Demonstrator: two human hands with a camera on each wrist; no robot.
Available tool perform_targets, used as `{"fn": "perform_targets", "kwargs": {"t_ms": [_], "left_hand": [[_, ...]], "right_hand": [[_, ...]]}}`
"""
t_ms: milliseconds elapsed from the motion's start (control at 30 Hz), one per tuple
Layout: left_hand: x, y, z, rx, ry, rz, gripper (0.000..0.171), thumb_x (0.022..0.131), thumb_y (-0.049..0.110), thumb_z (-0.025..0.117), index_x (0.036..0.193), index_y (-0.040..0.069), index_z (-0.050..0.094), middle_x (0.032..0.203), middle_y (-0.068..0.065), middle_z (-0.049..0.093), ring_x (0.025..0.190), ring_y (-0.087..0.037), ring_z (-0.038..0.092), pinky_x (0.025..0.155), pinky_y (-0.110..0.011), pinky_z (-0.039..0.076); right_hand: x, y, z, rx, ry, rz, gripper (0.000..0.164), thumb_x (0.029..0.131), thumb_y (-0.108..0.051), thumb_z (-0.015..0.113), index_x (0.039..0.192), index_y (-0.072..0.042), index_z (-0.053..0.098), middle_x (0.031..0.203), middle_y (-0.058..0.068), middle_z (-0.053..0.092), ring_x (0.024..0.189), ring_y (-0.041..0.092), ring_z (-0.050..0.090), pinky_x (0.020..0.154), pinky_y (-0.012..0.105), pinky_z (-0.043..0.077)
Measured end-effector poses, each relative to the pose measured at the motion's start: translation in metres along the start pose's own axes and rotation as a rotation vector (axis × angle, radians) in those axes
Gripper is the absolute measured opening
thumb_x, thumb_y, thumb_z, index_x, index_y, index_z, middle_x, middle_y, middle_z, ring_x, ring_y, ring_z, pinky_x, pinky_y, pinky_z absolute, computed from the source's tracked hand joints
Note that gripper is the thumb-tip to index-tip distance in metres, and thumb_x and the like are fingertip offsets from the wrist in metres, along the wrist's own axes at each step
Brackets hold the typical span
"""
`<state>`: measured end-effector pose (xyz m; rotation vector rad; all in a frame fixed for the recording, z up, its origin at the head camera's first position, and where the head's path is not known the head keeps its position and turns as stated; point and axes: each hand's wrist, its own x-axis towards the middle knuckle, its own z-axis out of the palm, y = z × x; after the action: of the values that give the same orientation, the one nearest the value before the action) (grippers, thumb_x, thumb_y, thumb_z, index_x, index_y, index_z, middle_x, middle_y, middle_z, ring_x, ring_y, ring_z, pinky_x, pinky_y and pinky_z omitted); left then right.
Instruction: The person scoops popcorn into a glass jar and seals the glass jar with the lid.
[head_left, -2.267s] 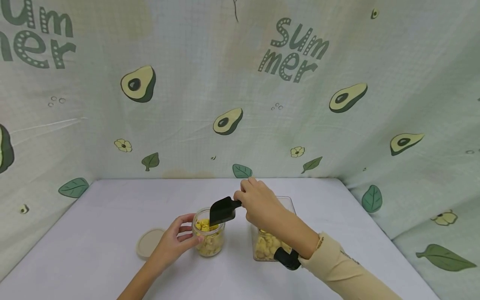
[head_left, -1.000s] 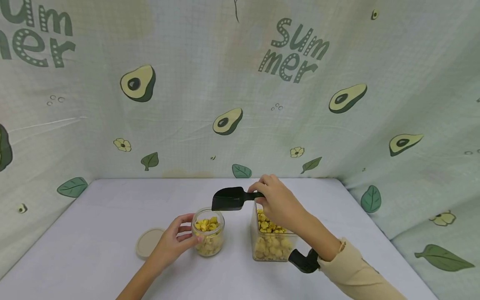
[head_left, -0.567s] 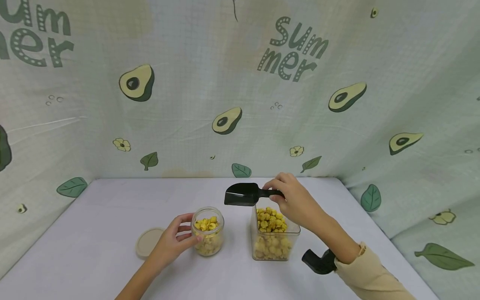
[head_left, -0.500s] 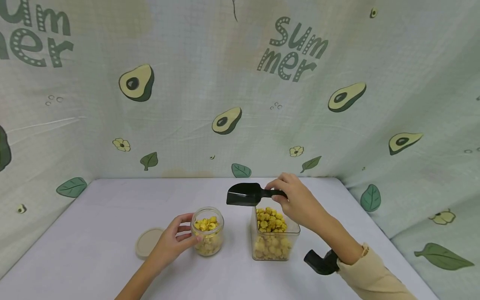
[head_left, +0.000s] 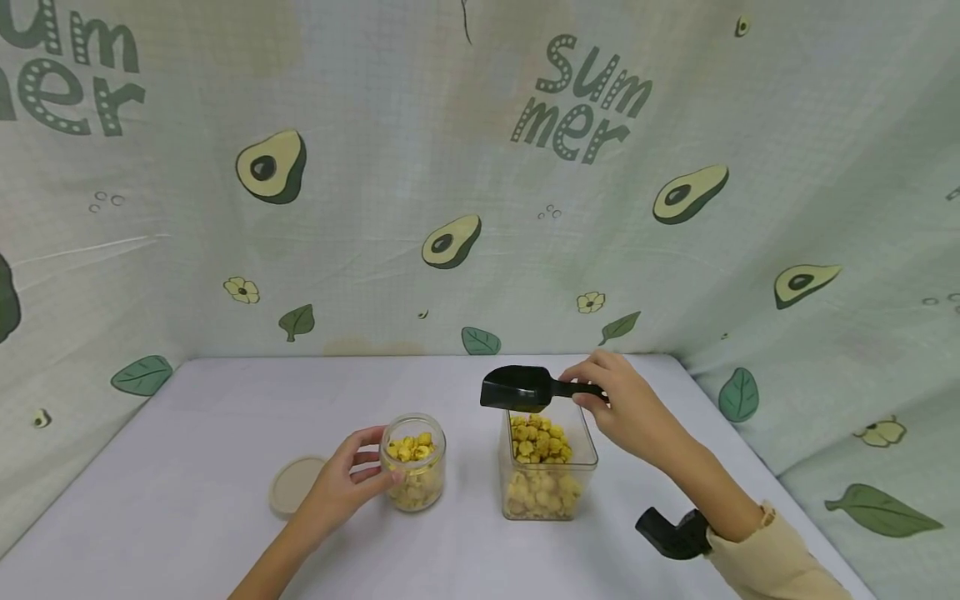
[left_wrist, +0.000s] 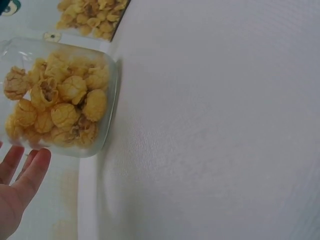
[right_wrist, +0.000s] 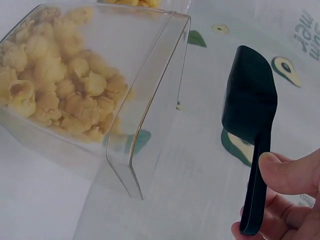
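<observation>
My left hand holds a glass jar from its left side, thumb in front and fingers behind. Yellow popcorn partly fills the upright jar. My right hand grips the handle of a black scoop, its thumb pressed on the handle in the right wrist view. The scoop hangs level over the back of a clear square container. More popcorn lies heaped in that container. I see no popcorn in the scoop.
A round beige lid lies flat on the white table, left of the jar and partly behind my left hand. A printed cloth hangs behind the table and along its sides. A black wrist mount sticks out under my right forearm.
The scoop has been drawn from the jar's mouth, turned level and moved right to above the square container. My left hand and the jar have stayed in place.
</observation>
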<state>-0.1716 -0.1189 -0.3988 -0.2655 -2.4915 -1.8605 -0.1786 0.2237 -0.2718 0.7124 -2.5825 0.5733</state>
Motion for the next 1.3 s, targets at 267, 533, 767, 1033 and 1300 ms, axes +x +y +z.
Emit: {"fn": "perform_targets", "kwargs": {"t_ms": [267,533,767,1033,1300], "left_hand": [[-0.001,-0.002,0.0,0.002,0.008,0.011,0.062,0.078,0.015,0.074,0.131,0.005,0.044,0.134,-0.014,0.046,0.113,-0.027,0.05,0.093,-0.032,0.05],[-0.002,-0.001,-0.001,0.019,0.012,0.028,0.063,0.078,0.017,0.074,0.132,0.006,0.044,0.134,-0.013,0.045,0.114,-0.027,0.05,0.094,-0.033,0.05],[-0.001,0.006,-0.005,0.139,0.061,0.159,0.066,0.077,0.022,0.076,0.134,0.012,0.044,0.134,-0.01,0.046,0.116,-0.028,0.049,0.095,-0.036,0.048],[-0.001,0.034,0.006,0.136,0.148,0.324,0.057,0.078,0.019,0.075,0.129,0.019,0.05,0.125,0.003,0.052,0.114,-0.012,0.049,0.098,-0.023,0.044],[0.003,0.055,0.037,-0.001,0.071,0.397,0.052,0.078,0.016,0.075,0.125,0.022,0.053,0.123,0.004,0.054,0.112,-0.011,0.052,0.097,-0.024,0.046]], "right_hand": [[-0.009,0.011,-0.005,0.019,0.006,0.029,0.022,0.081,0.001,0.067,0.1,-0.011,0.067,0.091,-0.001,0.058,0.086,0.016,0.049,0.069,0.032,0.042],[-0.02,0.019,-0.01,0.001,0.026,0.039,0.023,0.08,0.0,0.068,0.101,-0.009,0.066,0.092,0.001,0.058,0.079,0.012,0.049,0.067,0.03,0.046],[-0.03,0.031,-0.014,-0.035,0.079,0.032,0.026,0.076,0.003,0.07,0.099,-0.009,0.067,0.09,-0.001,0.058,0.075,0.008,0.047,0.062,0.026,0.045],[-0.037,0.042,-0.015,-0.07,0.101,0.031,0.028,0.074,0.004,0.071,0.097,-0.01,0.067,0.088,-0.002,0.058,0.074,0.008,0.047,0.062,0.026,0.045],[-0.038,0.044,-0.017,-0.084,0.094,0.025,0.027,0.074,0.004,0.071,0.097,-0.01,0.068,0.088,-0.001,0.058,0.075,0.008,0.047,0.062,0.025,0.044]]}}
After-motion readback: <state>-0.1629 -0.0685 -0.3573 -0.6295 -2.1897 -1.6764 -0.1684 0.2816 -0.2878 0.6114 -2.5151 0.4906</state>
